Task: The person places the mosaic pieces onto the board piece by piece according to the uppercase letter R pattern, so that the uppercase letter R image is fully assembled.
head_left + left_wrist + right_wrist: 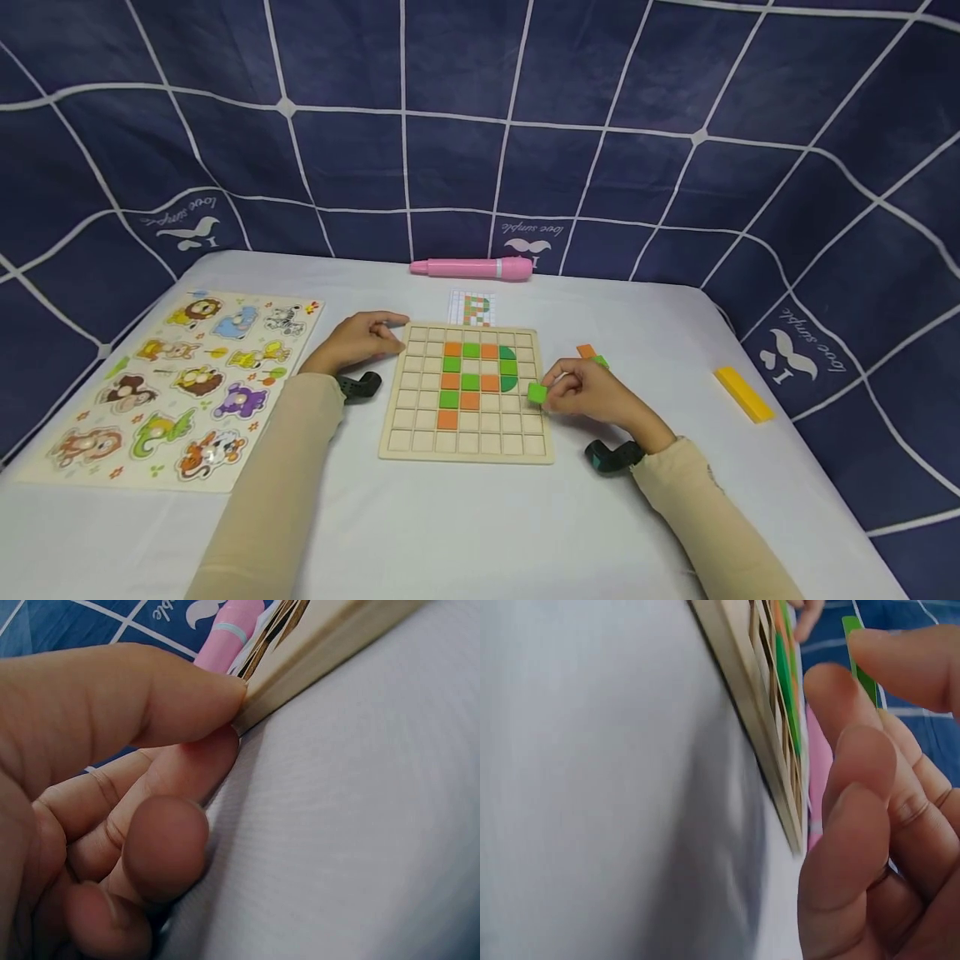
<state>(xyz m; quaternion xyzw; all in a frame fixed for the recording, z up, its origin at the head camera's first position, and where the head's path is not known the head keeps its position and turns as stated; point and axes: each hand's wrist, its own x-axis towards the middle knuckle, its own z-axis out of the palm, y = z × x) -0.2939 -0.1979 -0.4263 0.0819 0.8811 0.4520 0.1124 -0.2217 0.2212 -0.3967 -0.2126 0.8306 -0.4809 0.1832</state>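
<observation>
A wooden grid board [420,445] lies flat on the white table, with orange and green tiles set in its squares in a letter P shape. At its upper left corner my left hand [360,340] grips the edge between thumb and index finger; the left wrist view shows both fingertips on that corner. Between the thumb and index finger of my right hand [592,390] is a green square tile [537,393], held over the board's right edge. The right wrist view shows this tile edge-on, above the board. A small pattern card [473,308] showing a P lies behind the board.
Behind the card is a pink microphone-shaped pen [472,267]. To the left lies an animal puzzle board [172,375]. A loose orange tile [585,351] and green tile [601,361] sit beyond my right hand. A yellow block [743,394] lies at the right.
</observation>
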